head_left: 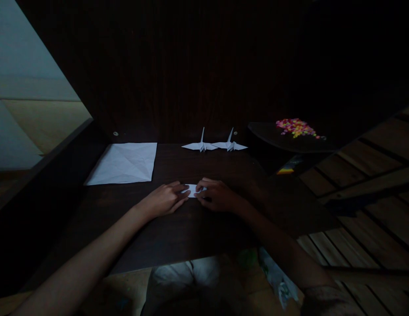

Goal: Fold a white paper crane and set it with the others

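Note:
A small piece of white folded paper (pixel 192 191) lies on the dark desk in front of me. From its left side, my left hand (pixel 166 197) grips the paper, thumb and fingers at its edge. My right hand (pixel 215 195) holds the opposite side, with bent fingers that cover part of it. The exact folds are too small and dim to make out. Beyond my hands, two white origami cranes (pixel 201 146) stand side by side near the back panel, their wings meeting. A larger creased white sheet (pixel 128 163) lies flat at the back left.
On the right, a dark corner shelf (pixel 263 130) bears a heap of small colourful pieces (pixel 296 127). A raised dark side panel (pixel 42 175) bounds the desk on the left. Wooden slats (pixel 372 228) lie to the right, and a plastic bag (pixel 278 276) is below the desk's front edge.

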A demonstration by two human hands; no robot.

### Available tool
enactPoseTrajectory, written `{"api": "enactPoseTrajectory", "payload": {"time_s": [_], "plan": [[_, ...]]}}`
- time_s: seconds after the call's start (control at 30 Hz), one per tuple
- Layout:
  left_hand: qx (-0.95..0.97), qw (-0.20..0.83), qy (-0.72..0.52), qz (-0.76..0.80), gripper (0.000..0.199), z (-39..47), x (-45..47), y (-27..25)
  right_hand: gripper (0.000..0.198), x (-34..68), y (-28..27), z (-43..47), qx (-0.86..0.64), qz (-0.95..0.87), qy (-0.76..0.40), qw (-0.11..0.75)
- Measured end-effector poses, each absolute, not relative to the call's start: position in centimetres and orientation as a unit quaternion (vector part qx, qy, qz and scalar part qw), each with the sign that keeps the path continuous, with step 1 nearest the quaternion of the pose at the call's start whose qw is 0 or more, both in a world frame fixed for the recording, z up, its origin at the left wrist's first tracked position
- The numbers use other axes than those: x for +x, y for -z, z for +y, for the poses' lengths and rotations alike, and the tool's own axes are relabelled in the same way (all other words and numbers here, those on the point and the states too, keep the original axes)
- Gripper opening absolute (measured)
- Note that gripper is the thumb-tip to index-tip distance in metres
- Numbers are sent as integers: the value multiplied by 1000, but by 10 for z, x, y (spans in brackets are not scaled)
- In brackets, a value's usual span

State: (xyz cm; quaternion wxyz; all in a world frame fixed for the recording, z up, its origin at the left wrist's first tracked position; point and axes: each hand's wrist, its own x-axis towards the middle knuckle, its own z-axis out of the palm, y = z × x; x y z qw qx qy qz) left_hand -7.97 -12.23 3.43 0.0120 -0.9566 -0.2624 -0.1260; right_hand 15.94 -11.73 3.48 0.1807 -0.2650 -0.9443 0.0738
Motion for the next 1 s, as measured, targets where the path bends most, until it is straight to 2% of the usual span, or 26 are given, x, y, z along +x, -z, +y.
{"api": "enactPoseTrajectory", "payload": {"time_s": [0.17,0.33,0.7,0.8,1.0], "plan": [[-962,-7,126,-244,25,-116,-81,-30,10,161,-28,-110,-256,-937,-109,210],[-967,28,103,-232,27,-115,-81,-27,11,162,-27,-106,-232,-939,-118,226],[-959,30,151,-240,28,-118,-78,-29,11,159,-11,-106,-232,-948,68,205],[-944,-5,192,-269,28,-118,-78,-30,8,157,-12,-105,-241,-939,72,236],[-873,-171,296,-348,22,-118,-81,-48,13,156,-35,-110,-287,-908,40,304]]}}
